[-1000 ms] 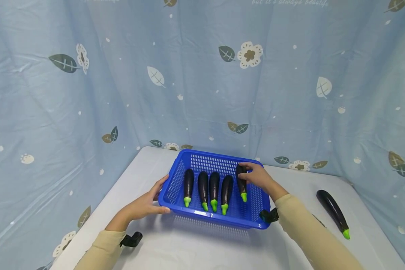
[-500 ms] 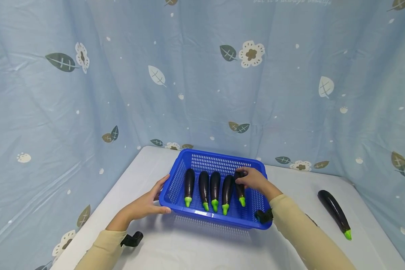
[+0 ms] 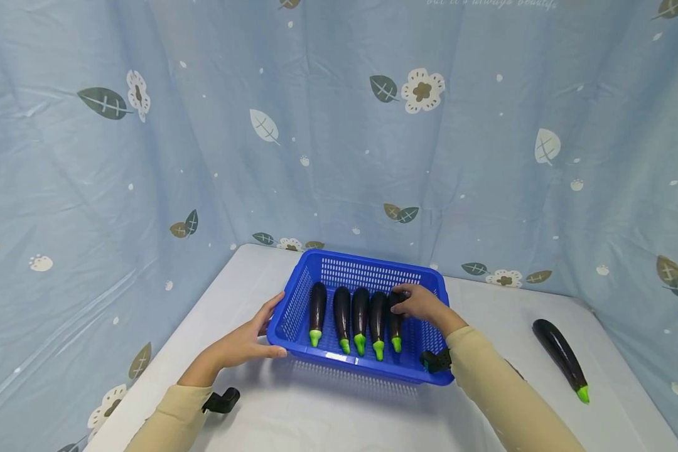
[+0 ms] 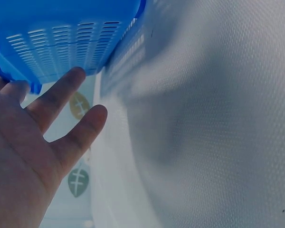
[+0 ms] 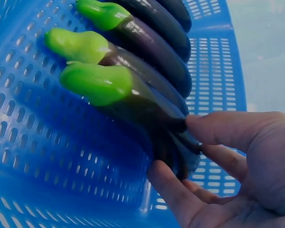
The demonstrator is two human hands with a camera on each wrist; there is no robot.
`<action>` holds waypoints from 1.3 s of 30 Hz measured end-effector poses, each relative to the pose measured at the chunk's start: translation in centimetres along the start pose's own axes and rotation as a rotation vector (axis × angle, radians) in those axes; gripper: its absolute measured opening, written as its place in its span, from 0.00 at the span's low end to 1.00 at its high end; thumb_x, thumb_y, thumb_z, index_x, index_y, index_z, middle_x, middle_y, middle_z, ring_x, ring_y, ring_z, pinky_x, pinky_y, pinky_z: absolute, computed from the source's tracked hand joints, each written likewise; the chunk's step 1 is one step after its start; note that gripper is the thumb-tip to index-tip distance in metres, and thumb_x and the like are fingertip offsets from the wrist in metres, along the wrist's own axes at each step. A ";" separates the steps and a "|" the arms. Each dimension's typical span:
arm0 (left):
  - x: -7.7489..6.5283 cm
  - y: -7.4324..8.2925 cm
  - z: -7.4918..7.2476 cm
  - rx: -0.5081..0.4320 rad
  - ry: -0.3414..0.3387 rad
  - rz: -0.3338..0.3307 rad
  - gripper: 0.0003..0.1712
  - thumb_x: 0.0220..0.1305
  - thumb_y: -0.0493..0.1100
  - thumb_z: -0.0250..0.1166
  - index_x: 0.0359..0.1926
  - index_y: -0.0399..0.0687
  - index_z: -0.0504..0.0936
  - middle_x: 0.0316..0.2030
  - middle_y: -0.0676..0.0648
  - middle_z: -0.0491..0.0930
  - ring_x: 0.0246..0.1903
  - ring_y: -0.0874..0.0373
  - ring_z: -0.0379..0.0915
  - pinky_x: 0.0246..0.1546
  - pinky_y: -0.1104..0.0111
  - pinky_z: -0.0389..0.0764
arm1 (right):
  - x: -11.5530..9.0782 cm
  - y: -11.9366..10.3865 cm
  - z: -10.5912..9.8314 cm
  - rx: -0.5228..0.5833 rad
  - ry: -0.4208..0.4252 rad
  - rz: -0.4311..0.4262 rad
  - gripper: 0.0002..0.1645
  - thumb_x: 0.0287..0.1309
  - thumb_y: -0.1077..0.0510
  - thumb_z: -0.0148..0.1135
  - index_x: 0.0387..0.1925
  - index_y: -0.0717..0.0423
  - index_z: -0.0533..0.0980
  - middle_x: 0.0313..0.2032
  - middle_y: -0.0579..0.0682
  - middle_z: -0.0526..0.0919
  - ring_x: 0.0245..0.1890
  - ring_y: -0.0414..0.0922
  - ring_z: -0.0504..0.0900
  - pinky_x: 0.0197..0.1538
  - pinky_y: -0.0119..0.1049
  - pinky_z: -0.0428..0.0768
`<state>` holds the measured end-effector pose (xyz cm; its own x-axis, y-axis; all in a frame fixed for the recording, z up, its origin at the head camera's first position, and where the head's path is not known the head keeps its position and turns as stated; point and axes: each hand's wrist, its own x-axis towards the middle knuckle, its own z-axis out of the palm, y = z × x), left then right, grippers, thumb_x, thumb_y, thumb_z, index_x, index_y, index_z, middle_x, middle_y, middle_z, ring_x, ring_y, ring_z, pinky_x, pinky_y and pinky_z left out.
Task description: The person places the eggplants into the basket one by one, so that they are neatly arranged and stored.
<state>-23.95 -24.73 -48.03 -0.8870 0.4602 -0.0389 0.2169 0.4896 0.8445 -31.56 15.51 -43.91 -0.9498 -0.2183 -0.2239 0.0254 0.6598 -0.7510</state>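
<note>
A blue perforated plastic basket (image 3: 339, 362) stands on the white-covered table, several dark eggplants (image 3: 317, 307) with green stems lying side by side in it. At its right side my right hand (image 3: 426, 307) pinches the rightmost eggplant (image 3: 395, 326) near its far end, thumb on one side and fingers on the other. The right wrist view shows this held eggplant (image 5: 142, 104) against its neighbour, stem pointing away from the hand. My left hand (image 3: 243, 342) touches the basket's left corner. In the left wrist view its fingers (image 4: 57, 97) are spread and fairly straight beside the basket wall (image 4: 61, 42).
One more eggplant (image 3: 562, 360) lies on the table (image 3: 503, 339) to the right of the basket. A blue curtain (image 3: 339, 125) with leaves and flowers hangs behind and along both sides. Small black cameras (image 3: 221, 400) are worn at the wrists.
My right hand has carried the rightmost eggplant left and toward me, up beside the neighbouring one, which shifted slightly left. The left hand stays at the basket corner.
</note>
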 end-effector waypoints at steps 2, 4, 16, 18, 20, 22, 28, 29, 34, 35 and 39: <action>0.0 0.0 0.0 0.005 0.002 -0.002 0.67 0.57 0.56 0.76 0.82 0.64 0.36 0.77 0.30 0.49 0.66 0.28 0.64 0.61 0.34 0.69 | 0.0 0.0 0.0 -0.001 -0.008 0.004 0.33 0.59 0.66 0.67 0.66 0.66 0.72 0.64 0.73 0.71 0.45 0.53 0.86 0.52 0.49 0.84; 0.0 0.0 0.0 0.007 0.002 0.000 0.67 0.57 0.56 0.76 0.82 0.64 0.36 0.77 0.30 0.49 0.66 0.28 0.64 0.61 0.34 0.69 | 0.0 -0.1 0.1 0.000 -0.021 0.005 0.33 0.59 0.68 0.67 0.66 0.66 0.72 0.65 0.74 0.69 0.43 0.51 0.85 0.51 0.48 0.84; 0.0 -0.2 0.2 -0.005 -0.003 0.003 0.67 0.57 0.55 0.76 0.82 0.65 0.35 0.78 0.31 0.46 0.67 0.27 0.62 0.61 0.34 0.68 | -0.6 -0.5 -0.1 0.021 -0.042 -0.003 0.31 0.60 0.70 0.64 0.66 0.68 0.71 0.64 0.73 0.69 0.45 0.54 0.85 0.51 0.48 0.84; 0.0 -0.2 0.2 -0.002 -0.004 0.004 0.67 0.57 0.55 0.76 0.82 0.65 0.35 0.78 0.31 0.46 0.67 0.27 0.62 0.61 0.34 0.69 | -0.7 -0.5 -0.2 0.015 -0.042 -0.009 0.31 0.60 0.71 0.64 0.66 0.69 0.71 0.63 0.72 0.70 0.45 0.55 0.85 0.51 0.48 0.84; 0.0 -0.2 0.1 -0.002 -0.004 0.005 0.67 0.57 0.55 0.76 0.82 0.65 0.35 0.78 0.31 0.46 0.67 0.27 0.62 0.61 0.34 0.69 | -0.8 -0.5 -0.4 0.004 -0.037 -0.013 0.32 0.60 0.70 0.64 0.66 0.69 0.71 0.61 0.72 0.71 0.43 0.55 0.85 0.50 0.48 0.84; -0.1 -0.1 0.1 -0.002 -0.002 0.003 0.67 0.57 0.54 0.76 0.82 0.65 0.35 0.78 0.31 0.47 0.67 0.27 0.63 0.61 0.34 0.69 | -0.9 -0.5 -0.6 0.001 -0.031 -0.018 0.31 0.60 0.71 0.63 0.66 0.69 0.71 0.60 0.71 0.72 0.43 0.54 0.85 0.50 0.48 0.85; -0.2 0.0 0.2 0.000 0.003 -0.003 0.67 0.57 0.53 0.76 0.82 0.65 0.36 0.78 0.31 0.47 0.67 0.28 0.63 0.61 0.34 0.69 | -1.2 -0.4 -0.9 -0.035 -0.018 -0.033 0.30 0.59 0.71 0.61 0.65 0.68 0.73 0.60 0.71 0.73 0.40 0.53 0.85 0.46 0.45 0.85; -0.2 -0.1 0.2 0.000 0.003 -0.005 0.67 0.57 0.53 0.76 0.82 0.65 0.36 0.78 0.31 0.47 0.67 0.28 0.63 0.61 0.34 0.69 | -1.3 -0.4 -1.0 -0.046 -0.015 -0.038 0.30 0.59 0.71 0.61 0.64 0.67 0.73 0.60 0.71 0.73 0.40 0.54 0.85 0.45 0.45 0.85; -0.2 0.0 0.2 -0.002 0.004 -0.007 0.67 0.57 0.52 0.76 0.82 0.65 0.35 0.78 0.31 0.46 0.67 0.28 0.63 0.61 0.34 0.69 | -1.6 -0.3 -1.4 -0.063 0.005 -0.082 0.29 0.59 0.70 0.61 0.64 0.66 0.74 0.60 0.70 0.75 0.43 0.56 0.86 0.44 0.44 0.85; -0.2 0.0 0.2 -0.002 0.004 -0.006 0.67 0.57 0.52 0.76 0.82 0.65 0.35 0.78 0.31 0.46 0.67 0.28 0.63 0.61 0.34 0.69 | -1.7 -0.3 -1.5 -0.053 0.006 -0.098 0.29 0.60 0.69 0.61 0.64 0.66 0.74 0.60 0.71 0.75 0.44 0.57 0.86 0.45 0.44 0.86; -0.2 0.2 0.2 0.000 0.005 -0.007 0.67 0.57 0.53 0.76 0.82 0.64 0.35 0.78 0.31 0.46 0.67 0.28 0.63 0.61 0.34 0.69 | -1.9 -0.1 -2.1 -0.012 0.035 -0.153 0.27 0.64 0.66 0.61 0.65 0.65 0.74 0.62 0.69 0.75 0.51 0.57 0.84 0.49 0.44 0.85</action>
<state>-23.61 -24.55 -47.95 -0.8903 0.4534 -0.0421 0.2110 0.4927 0.8443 -30.45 17.36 -42.13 -0.9526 -0.2920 -0.0856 -0.1239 0.6290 -0.7674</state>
